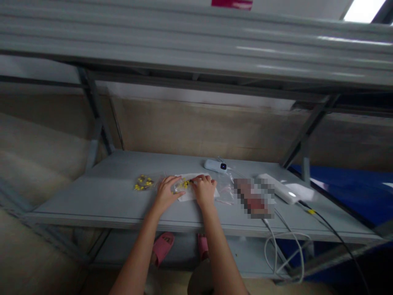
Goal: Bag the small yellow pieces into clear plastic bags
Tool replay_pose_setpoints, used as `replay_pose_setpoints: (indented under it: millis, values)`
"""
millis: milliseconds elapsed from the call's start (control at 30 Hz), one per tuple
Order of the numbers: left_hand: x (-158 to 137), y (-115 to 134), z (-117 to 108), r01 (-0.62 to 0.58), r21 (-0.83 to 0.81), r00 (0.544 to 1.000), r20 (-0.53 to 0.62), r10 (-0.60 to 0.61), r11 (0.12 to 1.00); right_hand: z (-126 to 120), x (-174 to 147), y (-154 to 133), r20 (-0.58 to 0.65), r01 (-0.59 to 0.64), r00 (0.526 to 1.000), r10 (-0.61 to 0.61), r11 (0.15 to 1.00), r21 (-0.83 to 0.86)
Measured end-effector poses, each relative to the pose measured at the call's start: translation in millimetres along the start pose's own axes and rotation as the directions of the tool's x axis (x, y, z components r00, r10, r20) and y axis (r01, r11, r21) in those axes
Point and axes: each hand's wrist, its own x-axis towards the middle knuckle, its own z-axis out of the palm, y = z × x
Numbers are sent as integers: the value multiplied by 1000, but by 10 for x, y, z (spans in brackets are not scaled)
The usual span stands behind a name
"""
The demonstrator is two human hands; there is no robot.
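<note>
A small cluster of yellow pieces (pixel 185 183) with dark parts lies between my two hands, over a white sheet of paper (pixel 188 196). Clear plastic film seems to surround the cluster; whether the pieces are inside a bag I cannot tell. My left hand (pixel 166 191) rests at the left of the cluster, thumb and fingers spread apart and curved around its side. From the right, my right hand (pixel 204 189) reaches in with its fingertips pinched together beside a small dark end; what they hold is too small to make out. Further left sits another bunch of yellow pieces (pixel 143 182).
Grey shelf board (pixel 107 192) under an upper shelf (pixel 196 53). A pale blue device (pixel 215 166) with a small screen stands behind. To the right are clear plastic bags (pixel 225 192), a blurred-out reddish object (pixel 253 198), a white bar-shaped device (pixel 279 189) and hanging cables (pixel 288 235).
</note>
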Motion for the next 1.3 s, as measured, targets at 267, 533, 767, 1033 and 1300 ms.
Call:
replay_pose_setpoints:
  millis: [267, 533, 767, 1033, 1300]
  values:
    - [-4, -33, 2, -6, 0, 1000, -1, 6, 1000, -25, 36, -4, -13, -80, 996, 84, 974, 210]
    - [-4, -43, 8, -6, -9, 1000, -1, 6, 1000, -9, 39, -53, 46, 49, 995, -90, 829, 557]
    - [-4, -26, 1, 1, -23, 1000, -8, -1, 1000, 4, -3, -5, 58, 0, 998, -3, 999, 49]
    - [-2, -25, 9, 0, -8, 1000, -5, 0, 1000, -10, 35, -33, 34, 28, 999, -41, 945, 326]
    - [-5, -21, 7, 7, -3, 1000, -8, -7, 1000, -19, 2, -20, -23, -9, 1000, 14, 985, 169]
